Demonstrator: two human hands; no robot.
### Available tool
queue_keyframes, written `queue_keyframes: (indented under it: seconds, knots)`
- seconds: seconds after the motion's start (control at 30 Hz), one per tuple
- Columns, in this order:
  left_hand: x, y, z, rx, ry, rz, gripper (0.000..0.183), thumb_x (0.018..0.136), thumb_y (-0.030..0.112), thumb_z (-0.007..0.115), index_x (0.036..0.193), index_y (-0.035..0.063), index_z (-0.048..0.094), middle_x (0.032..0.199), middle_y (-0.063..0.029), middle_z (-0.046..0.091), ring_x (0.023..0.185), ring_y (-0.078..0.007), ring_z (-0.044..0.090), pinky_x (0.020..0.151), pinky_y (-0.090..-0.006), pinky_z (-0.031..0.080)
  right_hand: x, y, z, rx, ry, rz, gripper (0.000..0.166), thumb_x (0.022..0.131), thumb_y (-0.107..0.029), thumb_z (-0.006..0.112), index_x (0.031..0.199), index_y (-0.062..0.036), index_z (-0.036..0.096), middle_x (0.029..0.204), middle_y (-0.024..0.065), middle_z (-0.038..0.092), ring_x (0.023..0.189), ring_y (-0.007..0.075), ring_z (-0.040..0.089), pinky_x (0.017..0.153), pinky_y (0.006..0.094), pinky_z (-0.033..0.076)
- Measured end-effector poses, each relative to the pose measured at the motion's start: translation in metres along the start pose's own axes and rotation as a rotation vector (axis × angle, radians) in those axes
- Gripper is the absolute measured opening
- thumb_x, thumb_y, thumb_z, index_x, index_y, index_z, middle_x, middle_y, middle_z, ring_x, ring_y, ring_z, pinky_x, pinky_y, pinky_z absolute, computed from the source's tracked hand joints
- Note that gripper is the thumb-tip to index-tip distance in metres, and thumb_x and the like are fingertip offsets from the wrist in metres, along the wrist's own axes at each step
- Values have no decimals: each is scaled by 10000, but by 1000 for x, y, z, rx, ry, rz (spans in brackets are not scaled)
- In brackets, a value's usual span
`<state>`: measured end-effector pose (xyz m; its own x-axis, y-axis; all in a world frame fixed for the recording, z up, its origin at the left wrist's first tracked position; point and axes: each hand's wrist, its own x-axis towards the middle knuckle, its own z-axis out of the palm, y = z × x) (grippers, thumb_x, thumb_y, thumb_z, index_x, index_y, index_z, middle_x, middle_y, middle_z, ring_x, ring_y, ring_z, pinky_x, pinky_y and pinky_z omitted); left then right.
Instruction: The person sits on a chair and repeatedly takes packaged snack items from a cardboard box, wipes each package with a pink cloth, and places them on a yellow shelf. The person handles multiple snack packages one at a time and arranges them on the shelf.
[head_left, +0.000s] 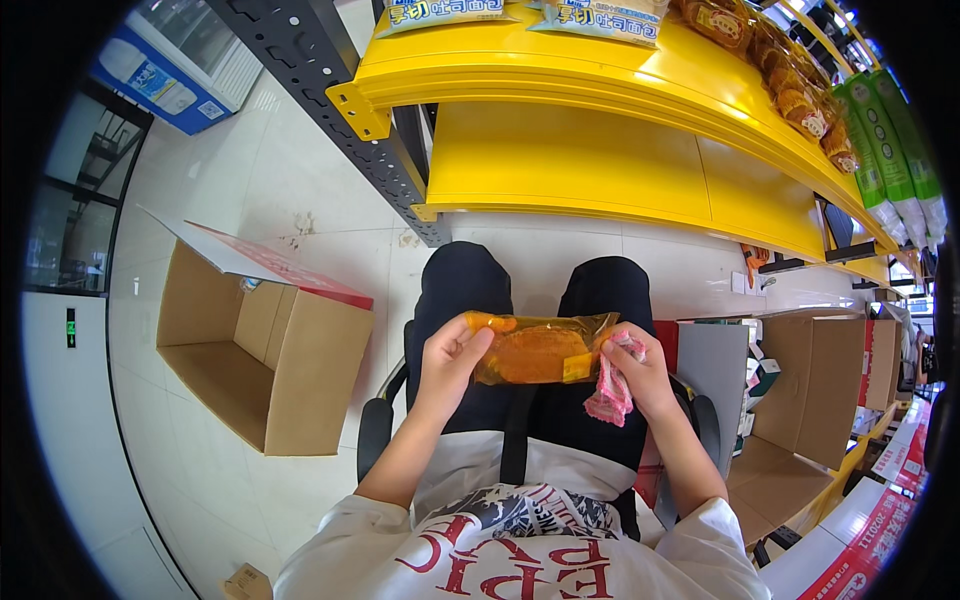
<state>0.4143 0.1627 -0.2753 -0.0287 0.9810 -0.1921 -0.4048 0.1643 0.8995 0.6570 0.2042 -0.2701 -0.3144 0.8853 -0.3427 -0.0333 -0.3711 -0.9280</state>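
Above my lap I hold a packaged bread in amber see-through film, stretched level between both hands. My left hand pinches its left end, with the thumb on top and a finger showing orange behind the film. At the other end, my right hand grips the film's corner. A pink and white cloth is also held in the right hand and hangs down beside the bread. A small yellow label sits at the bread's lower right.
In front stands a yellow shelf rack with a dark upright. Bagged toast, wrapped cakes and green packs rest on its top shelf. An open cardboard box is at left; another box with small cartons stands right.
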Motion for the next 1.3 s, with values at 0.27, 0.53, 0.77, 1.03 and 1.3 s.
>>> queue_keyframes:
  seconds: [0.27, 0.53, 0.77, 1.03, 1.3]
  knots:
    - [3, 1, -8, -134, -31, -94, 410, 845, -16, 398, 1226, 120, 329, 1220, -184, 489, 989, -191, 577, 806, -263, 471, 2, 4, -2, 68, 104, -172, 271, 817, 63, 535, 1044, -62, 457, 807, -1, 535, 728, 47, 503, 645, 194, 404]
    - [3, -2, -4, -66, -92, 112, 544, 750, -158, 391, 1212, 123, 330, 1333, -214, 348, 1025, -267, 567, 834, -310, 480, -4, -6, 4, 123, 147, -187, 219, 817, 62, 500, 1005, -49, 486, 848, 14, 528, 743, 59, 490, 663, 193, 393]
    - [1, -7, -5, -67, -99, 153, 404, 739, -180, 440, 1065, 57, 416, 1282, -132, 377, 1026, -242, 564, 835, -289, 468, -1, 3, -5, 75, 69, -182, 131, 808, 59, 473, 889, -34, 516, 821, 5, 509, 740, 71, 489, 653, 207, 393]
    - [3, -4, -7, 67, -75, 66, 288, 743, -160, 485, 973, 11, 507, 1202, -72, 420, 998, -143, 547, 792, -242, 465, 6, -3, -21, 471, -41, 256, 223, 845, -71, 475, 1040, 5, 554, 842, 20, 569, 691, 59, 501, 605, 185, 393]
    - [3, -14, -9, 111, -33, 7, 315, 802, -82, 543, 1083, 37, 464, 1075, -35, 473, 921, -96, 543, 760, -200, 450, 6, 5, -10, 31, 36, 73, 155, 822, -12, 537, 970, 1, 580, 786, 4, 565, 644, 44, 503, 558, 163, 398]
